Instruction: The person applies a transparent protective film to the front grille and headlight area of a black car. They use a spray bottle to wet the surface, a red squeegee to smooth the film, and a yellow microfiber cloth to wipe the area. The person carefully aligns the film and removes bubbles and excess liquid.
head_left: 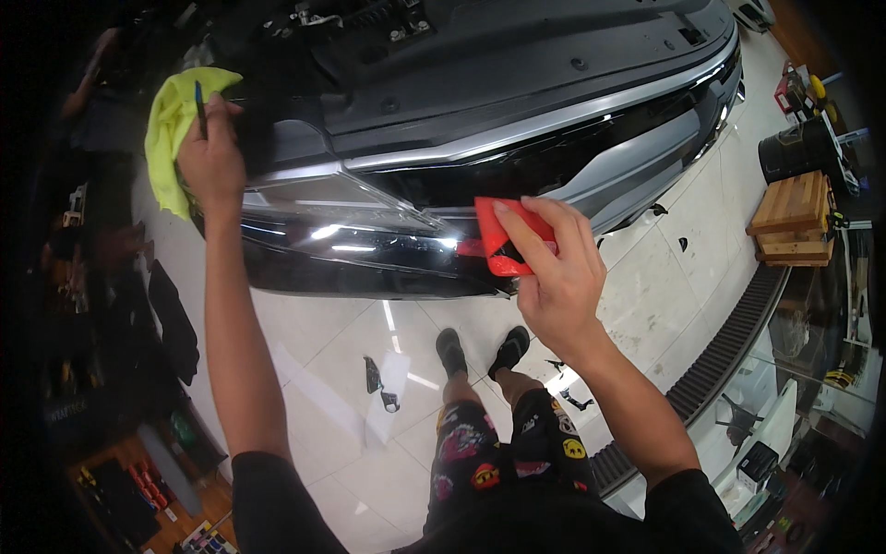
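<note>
My right hand [565, 277] is closed around a red squeegee card [492, 220], which is at the front of the dark car [406, 198], near the inner end of the headlight [318, 201]. Whether its edge presses on the surface I cannot tell. Over at the left, my left hand [214, 162] grips a bright yellow-green cloth [168, 138] beside the headlight's outer end. A slim dark tool with a blue tip [199, 103], like a pen or a knife, sticks up from the same hand. The fingers partly hide both.
Behind the bumper's chrome strip [517, 135] lies the black engine-bay cover [517, 83]. Small black parts [378, 383] lie on the pale tiled floor [346, 443]. To the right stand a wooden box [792, 217], a black bucket [796, 157] and a ribbed dark strip [729, 342].
</note>
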A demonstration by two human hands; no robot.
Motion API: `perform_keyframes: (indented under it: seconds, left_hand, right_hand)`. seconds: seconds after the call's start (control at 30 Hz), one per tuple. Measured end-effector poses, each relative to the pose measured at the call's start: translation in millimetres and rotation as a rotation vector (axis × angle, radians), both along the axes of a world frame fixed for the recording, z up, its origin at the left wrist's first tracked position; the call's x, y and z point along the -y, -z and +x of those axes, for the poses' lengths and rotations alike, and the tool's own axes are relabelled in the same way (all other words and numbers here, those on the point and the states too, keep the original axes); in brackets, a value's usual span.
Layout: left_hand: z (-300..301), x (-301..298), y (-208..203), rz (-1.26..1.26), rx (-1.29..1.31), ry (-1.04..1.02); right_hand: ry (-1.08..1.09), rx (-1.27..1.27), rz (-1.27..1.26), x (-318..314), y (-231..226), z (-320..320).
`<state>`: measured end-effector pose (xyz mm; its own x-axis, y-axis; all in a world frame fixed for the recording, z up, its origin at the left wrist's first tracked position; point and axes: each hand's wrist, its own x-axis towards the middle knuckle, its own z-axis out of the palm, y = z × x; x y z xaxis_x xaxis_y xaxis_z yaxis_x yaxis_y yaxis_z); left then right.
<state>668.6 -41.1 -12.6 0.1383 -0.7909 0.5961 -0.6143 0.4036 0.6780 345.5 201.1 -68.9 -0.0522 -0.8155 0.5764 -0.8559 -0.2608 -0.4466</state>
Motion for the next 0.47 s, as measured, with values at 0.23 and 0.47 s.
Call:
perform_keyframes:
  seconds: [0.23, 0.47]
  left_hand:
    - [7, 2, -1, 0.022, 0.128, -0.058]
    - [18, 12, 4, 0.048, 0.099, -0.028]
  right_hand:
    - [0.051, -0.009, -0.071, 28, 2, 31]
    - [0.098, -0.053, -0.043, 29, 1, 23]
